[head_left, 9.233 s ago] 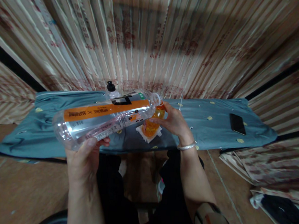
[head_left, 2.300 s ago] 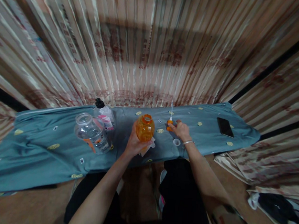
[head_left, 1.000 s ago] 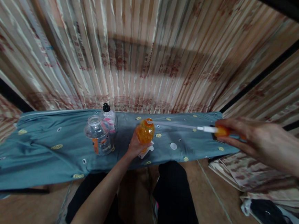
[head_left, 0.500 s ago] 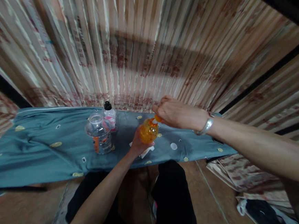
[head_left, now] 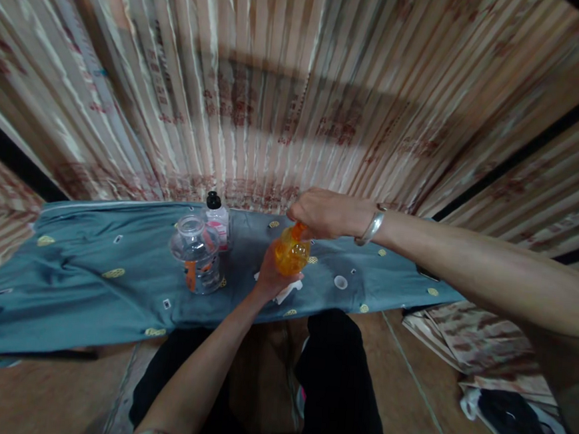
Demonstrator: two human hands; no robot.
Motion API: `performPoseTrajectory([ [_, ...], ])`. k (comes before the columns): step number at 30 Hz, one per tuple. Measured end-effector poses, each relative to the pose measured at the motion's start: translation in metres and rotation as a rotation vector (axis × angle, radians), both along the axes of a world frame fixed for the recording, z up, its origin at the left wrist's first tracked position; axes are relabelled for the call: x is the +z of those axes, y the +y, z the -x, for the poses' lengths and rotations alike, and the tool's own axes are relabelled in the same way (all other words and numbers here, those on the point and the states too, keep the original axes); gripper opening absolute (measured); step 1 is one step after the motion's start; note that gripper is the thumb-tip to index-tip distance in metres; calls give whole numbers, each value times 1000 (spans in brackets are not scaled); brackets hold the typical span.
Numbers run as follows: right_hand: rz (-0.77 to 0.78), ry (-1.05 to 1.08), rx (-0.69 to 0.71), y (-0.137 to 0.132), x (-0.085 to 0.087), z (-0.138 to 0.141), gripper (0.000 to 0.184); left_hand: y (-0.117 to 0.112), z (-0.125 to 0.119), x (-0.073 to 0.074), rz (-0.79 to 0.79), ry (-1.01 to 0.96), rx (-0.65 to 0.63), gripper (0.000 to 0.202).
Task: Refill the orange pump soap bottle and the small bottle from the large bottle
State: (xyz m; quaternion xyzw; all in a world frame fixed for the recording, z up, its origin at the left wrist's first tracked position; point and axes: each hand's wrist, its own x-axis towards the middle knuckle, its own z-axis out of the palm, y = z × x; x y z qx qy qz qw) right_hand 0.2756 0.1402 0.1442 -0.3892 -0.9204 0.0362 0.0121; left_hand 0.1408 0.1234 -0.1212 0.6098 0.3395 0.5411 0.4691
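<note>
My left hand (head_left: 271, 276) is wrapped round a rounded, see-through orange bottle (head_left: 292, 254), held over the bench. At the bottle's neck, my right hand (head_left: 320, 213) is closed on an orange cap (head_left: 298, 230), mostly hidden by its fingers. White tissue (head_left: 288, 292) lies below the bottle, partly covered by my left hand. To the left stands a clear plastic jar (head_left: 197, 256) with orange and black marks. Behind it is a clear bottle with a black top (head_left: 217, 221) and a pink label.
A blue-green cloth (head_left: 91, 248) with yellow prints covers the bench. On it, right of the bottle, lies a small white round piece (head_left: 340, 282). A striped curtain (head_left: 258, 107) hangs close behind. My knees (head_left: 339, 354) are at the front edge; a dark bag-like item (head_left: 514, 418) lies lower right.
My right hand has brought the orange cap leftward onto the bottle's neck; before, a gap showed between them. My left hand still holds the bottle. The view has shifted slightly.
</note>
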Motion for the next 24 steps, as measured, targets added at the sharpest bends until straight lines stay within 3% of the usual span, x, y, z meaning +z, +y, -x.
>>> performPoseTrajectory([
  [3,-147,278,-63,-24,13,-17,45,-1,1,2,-5,-15,-16,88],
  [5,-319,441,-195,-53,11,-37,61,-2,1,2,-11,-33,-22,87],
  [7,-433,579,-384,-81,-7,-56,64,-2,1,1,-18,-54,-22,88],
  [10,-333,754,-571,-105,-58,-66,56,-2,1,0,-33,-85,-25,88],
  [13,-156,883,-566,-98,-104,-52,59,-2,0,-1,-41,-118,-45,88],
  [15,-79,978,-515,-84,-118,-38,64,-2,-2,-2,-42,-139,-63,90],
  [18,-12,1058,-482,-63,-121,-24,57,-3,-2,-3,-35,-165,-78,91],
  [24,171,1034,-318,-43,-105,-27,39,-5,1,-5,-11,-197,-125,92],
])
